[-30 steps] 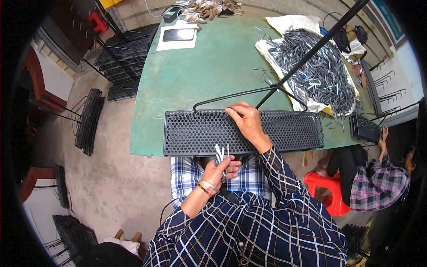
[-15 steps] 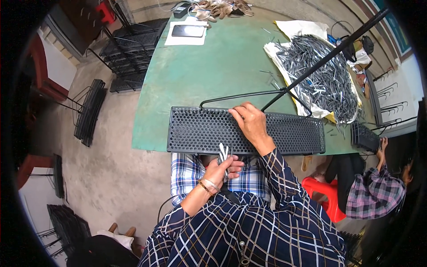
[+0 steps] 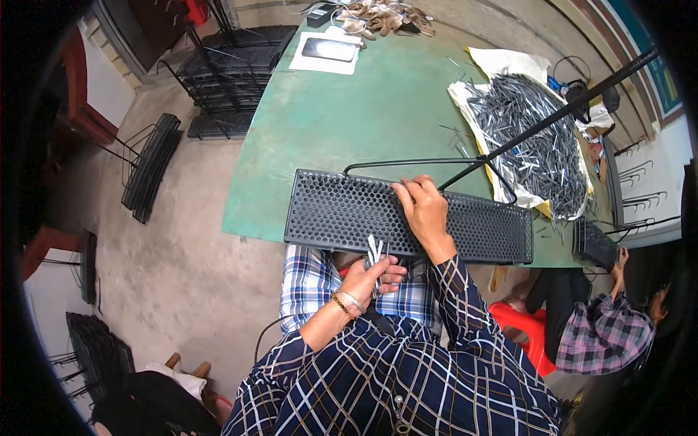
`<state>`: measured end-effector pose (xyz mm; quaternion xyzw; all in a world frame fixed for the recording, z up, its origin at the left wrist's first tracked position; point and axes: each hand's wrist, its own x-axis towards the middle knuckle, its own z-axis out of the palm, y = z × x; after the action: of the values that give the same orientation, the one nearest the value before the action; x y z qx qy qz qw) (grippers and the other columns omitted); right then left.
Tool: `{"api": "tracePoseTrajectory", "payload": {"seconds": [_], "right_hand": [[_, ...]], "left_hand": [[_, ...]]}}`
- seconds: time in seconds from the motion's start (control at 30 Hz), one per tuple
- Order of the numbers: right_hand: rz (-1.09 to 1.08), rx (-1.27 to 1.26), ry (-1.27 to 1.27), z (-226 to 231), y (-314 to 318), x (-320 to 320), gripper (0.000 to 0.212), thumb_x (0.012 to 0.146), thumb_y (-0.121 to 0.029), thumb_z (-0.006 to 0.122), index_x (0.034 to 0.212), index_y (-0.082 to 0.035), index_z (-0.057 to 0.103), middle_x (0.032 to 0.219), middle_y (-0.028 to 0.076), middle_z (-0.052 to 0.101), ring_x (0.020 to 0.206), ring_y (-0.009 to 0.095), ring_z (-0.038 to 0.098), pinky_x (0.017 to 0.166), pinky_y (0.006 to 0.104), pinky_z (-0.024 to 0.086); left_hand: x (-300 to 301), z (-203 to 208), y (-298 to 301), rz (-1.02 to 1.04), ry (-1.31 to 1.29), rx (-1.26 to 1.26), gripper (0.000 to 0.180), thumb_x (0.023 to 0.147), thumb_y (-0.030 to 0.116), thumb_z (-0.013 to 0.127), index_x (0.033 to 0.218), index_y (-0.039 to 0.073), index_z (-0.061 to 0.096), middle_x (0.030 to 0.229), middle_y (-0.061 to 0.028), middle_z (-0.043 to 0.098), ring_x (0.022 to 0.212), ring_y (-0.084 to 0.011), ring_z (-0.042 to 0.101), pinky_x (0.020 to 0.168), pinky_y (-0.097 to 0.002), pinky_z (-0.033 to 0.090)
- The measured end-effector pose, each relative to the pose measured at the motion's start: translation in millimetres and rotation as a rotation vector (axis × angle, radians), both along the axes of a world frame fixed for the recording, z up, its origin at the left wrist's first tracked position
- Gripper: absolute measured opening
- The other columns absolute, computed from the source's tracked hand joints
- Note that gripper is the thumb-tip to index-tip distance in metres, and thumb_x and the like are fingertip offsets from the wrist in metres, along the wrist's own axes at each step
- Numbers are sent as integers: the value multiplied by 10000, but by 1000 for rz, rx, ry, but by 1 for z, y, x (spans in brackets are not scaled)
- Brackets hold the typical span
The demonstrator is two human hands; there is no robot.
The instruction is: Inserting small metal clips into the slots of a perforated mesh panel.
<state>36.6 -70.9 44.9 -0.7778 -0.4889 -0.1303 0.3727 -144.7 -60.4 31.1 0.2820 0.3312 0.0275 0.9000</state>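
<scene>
A long black perforated rack [image 3: 342,214] lies tilted across the near edge of the green table and above my lap. A bent black rod frame [image 3: 414,163] rises from its far side. My right hand [image 3: 427,218] rests over the rack near its middle, with fingers bent and pressed together at the far edge; whatever is between them is hidden. Just below the near edge, my left hand [image 3: 363,280] is closed round a small bundle of thin strips [image 3: 375,251], whose pale and dark ends stick up past the thumb.
A large heap of dark thin strips [image 3: 527,138] lies on a white sack at the right of the table [image 3: 327,109]. A phone [image 3: 329,49] and gloves [image 3: 385,16] sit at the far side. Stacked black racks [image 3: 236,80] stand left. A co-worker [image 3: 607,330] sits right.
The whole view has turned a little, so the table and rack appear shifted right. My right hand stays at the rack's far edge, and my left still holds the strips.
</scene>
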Motion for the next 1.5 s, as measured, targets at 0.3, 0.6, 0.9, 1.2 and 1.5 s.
{"api": "tracePoseTrajectory", "payload": {"seconds": [0.3,0.6,0.9,1.2,1.5], "right_hand": [[366,-272,930,18,-23,-36,224,813,-167,649,891,44,652,695,47,571,660,85,515,583,250,413],[339,-240,1166,21,-47,-53,145,822,-103,627,835,40,640,659,10,580,575,51,498,511,195,389],[467,-179,1217,11,-32,-65,153,851,-115,597,850,36,624,631,-16,533,526,39,434,474,186,330],[687,-313,1224,16,-17,-69,139,844,-108,609,865,29,623,655,-7,550,523,40,442,479,181,347],[666,-242,1208,14,-28,-82,134,845,-113,601,860,20,612,642,-9,533,521,45,446,468,190,344]], "left_hand": [[-9,10,12,70,-61,74,297,934,235,466,1071,-25,509,943,-137,626,763,-154,609,646,-264,520],[-14,8,-4,18,-128,152,340,926,288,475,1088,-8,508,934,-107,625,733,-127,587,608,-249,524],[-26,1,-4,173,-57,307,276,928,270,461,979,14,551,855,-73,615,688,-105,578,544,-238,527],[-37,2,-20,415,41,411,228,920,237,467,922,20,538,753,-66,607,600,-115,574,497,-248,505],[-51,0,-28,394,58,395,266,920,271,477,991,21,532,837,-87,627,631,-119,584,509,-245,507]]}}
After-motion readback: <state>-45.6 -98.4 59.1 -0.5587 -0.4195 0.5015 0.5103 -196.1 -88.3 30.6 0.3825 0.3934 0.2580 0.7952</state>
